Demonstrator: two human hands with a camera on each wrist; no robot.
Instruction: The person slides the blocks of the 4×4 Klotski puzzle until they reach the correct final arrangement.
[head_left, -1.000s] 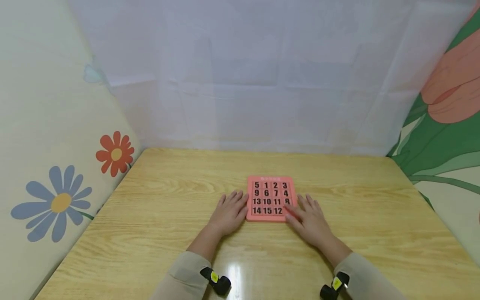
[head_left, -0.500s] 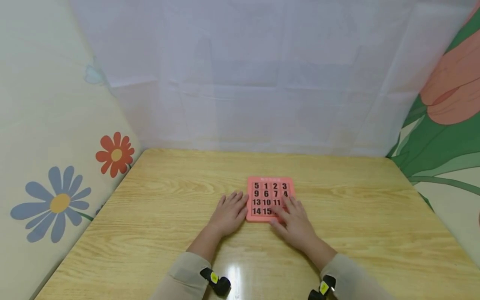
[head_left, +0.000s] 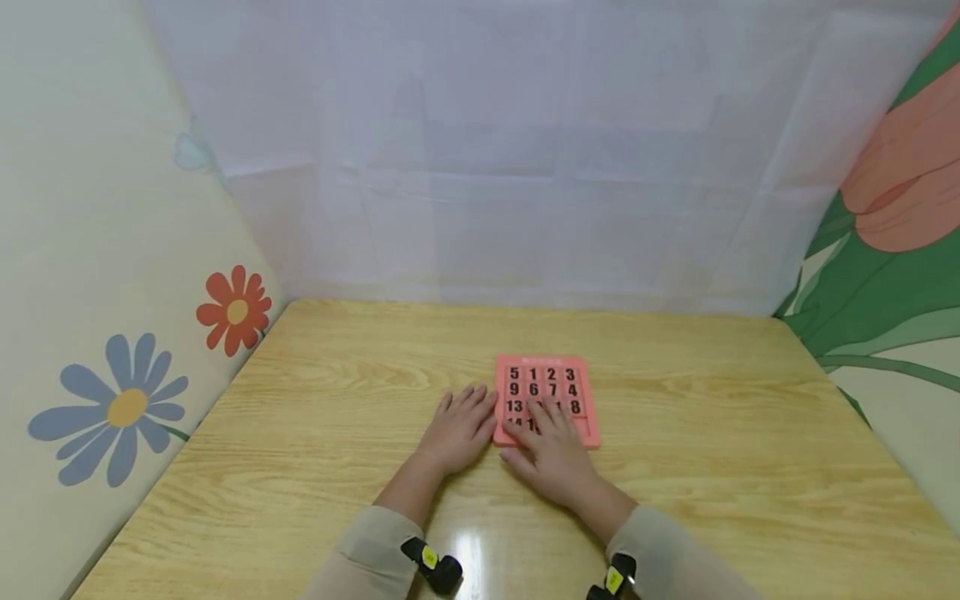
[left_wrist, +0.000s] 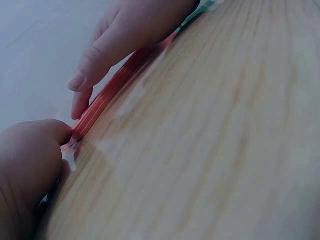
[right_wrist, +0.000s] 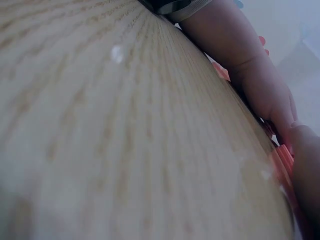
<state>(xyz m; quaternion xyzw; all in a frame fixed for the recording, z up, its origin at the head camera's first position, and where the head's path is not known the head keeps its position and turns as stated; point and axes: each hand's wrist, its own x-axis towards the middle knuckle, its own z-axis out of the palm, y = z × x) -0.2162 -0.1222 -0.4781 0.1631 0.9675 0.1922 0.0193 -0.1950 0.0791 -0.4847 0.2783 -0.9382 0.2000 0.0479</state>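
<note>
A pink number slide puzzle (head_left: 542,361) lies flat on the table, with black numbers on its tiles. My left hand (head_left: 453,429) rests beside it, fingers at its left edge. Over the puzzle's lower left part is my right hand (head_left: 555,458), its index finger reaching the tile marked 14 (head_left: 513,423) in the bottom row. These fingers hide part of the two lower rows. A vacant slot (head_left: 581,428) shows at the bottom right corner, below the 8 tile (head_left: 575,407). The left wrist view shows the puzzle's side (left_wrist: 100,102) low on the tabletop between both hands.
The wood-grain table (head_left: 337,358) spreads out on all sides of the puzzle. A white cloth (head_left: 487,167) hangs behind it, and flower-patterned panels (head_left: 97,250) flank it. Black wrist cameras (head_left: 435,567) sit on both sleeves.
My right hand has moved left across the puzzle, from its right edge to the lower left tiles. The 8 tile and the vacant corner slot are now uncovered. My left hand stays put.
</note>
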